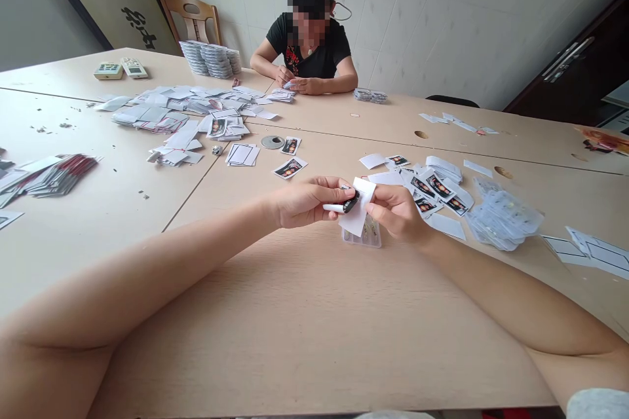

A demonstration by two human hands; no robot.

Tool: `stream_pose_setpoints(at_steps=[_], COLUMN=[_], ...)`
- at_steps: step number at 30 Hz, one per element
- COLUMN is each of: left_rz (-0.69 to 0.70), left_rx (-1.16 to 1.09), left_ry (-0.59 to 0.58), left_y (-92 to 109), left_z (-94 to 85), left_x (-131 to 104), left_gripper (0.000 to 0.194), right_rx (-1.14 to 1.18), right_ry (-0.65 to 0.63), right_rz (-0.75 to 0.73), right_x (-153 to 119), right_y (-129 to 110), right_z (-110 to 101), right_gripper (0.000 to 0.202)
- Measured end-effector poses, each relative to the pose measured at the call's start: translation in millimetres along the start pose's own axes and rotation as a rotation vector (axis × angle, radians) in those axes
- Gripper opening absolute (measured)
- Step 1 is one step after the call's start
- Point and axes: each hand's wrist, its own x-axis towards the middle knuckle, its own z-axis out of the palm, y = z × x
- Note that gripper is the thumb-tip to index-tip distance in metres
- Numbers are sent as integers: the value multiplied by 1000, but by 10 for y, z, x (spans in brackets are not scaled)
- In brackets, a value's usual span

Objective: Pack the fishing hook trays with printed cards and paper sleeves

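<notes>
Near the middle of the view, my left hand (312, 201) is closed on a black label (350, 201) that looks partly curled, with a white part pointing left. My right hand (397, 211) pinches a white paper slip (358, 209) that touches the label. Just below the slip, a clear plastic box (366, 234) with small items inside rests on the table (314, 314), partly covered by the slip. Beside my right hand lies a pile of black printed labels (439, 186) and white papers.
Clear boxes (506, 219) are stacked at the right. Paper piles (171, 108) and a bundle of red-edged cards (66, 175) lie at the left. A round metal lid (272, 142) sits mid-table. Across the table, a person (314, 46) handles small items.
</notes>
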Motion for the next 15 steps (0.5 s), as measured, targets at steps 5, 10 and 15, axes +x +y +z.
stream_pose_setpoints(at_steps=[5,10,15], left_rz=[46,90,121], left_rx=[-13,-13,-19], left_ry=[65,109,195], left_y=[6,35,65], left_z=[-44,-157,-278], left_x=[23,64,98], left_gripper=[16,15,15], right_rx=[49,170,64], right_ry=[44,91,284], right_rz=[68,112,217], right_x=[26,74,241], right_y=[39,156,194], right_z=[-28,-42,-210], right_gripper=[15,15,23])
